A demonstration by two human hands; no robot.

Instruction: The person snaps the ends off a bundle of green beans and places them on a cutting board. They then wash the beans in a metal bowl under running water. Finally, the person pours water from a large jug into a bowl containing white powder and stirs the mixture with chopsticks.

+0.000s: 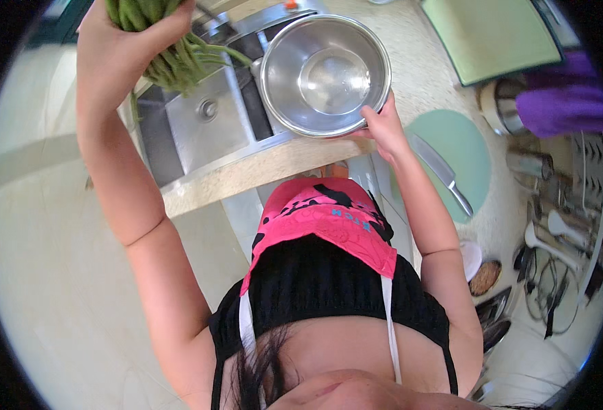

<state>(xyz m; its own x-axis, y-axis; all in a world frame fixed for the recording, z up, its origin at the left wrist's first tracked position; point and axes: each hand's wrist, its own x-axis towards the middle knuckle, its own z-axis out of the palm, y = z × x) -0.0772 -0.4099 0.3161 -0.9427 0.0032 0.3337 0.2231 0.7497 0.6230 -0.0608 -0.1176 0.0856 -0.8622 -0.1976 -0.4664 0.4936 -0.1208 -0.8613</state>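
Observation:
A bunch of long green beans [178,66] is gripped in my left hand [122,56], raised at the upper left, with the top of the bunch cut off by the picture's edge. Loose bean ends hang over the stainless steel sink [209,138]. My right hand [383,125] grasps the near right rim of a round stainless steel bowl [327,77], thumb over the edge. The bowl is tilted so that its bare, shiny inside faces me. It covers part of the sink's right side and the countertop beside it.
On the stone countertop [265,171], a kitchen knife [442,169] lies on a round green cutting board [460,138] right of my forearm. Further right are a rectangular green board [491,36], a purple cloth [565,110] and a rack [591,174] near several utensils.

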